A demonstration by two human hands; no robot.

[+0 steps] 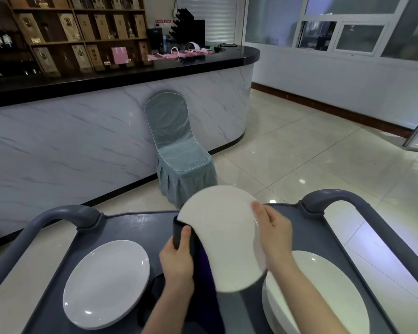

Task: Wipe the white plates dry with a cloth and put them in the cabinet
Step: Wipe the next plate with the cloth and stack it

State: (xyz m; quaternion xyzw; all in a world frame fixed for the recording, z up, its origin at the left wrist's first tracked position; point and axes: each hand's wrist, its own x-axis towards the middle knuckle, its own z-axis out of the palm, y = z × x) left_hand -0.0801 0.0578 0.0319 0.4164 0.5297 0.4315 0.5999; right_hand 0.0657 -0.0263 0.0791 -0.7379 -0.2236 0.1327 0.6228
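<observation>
white glaze catches the light on the plate (223,239) held tilted at the centre of the head view, lifted clear of the grey cart (140,227) so both faces can be reached. the right hand (272,233) clasps its rim at about 3 o'clock, thumb on the near face, steadying it against the rubbing. the left hand (179,255) is clenched on a dark cloth (182,233), folded over the plate's edge at about 9 o'clock, so it seems to pinch and dry front and back at once; the cloth's tail hangs down between the arms. at 8 o'clock a single plate (106,283) lies flat on the cart, and at 4 o'clock a stack of plates (323,292) sits apart from it, likely one side wiped and the other waiting, though i cannot tell which. no cabinet can be identified here.
</observation>
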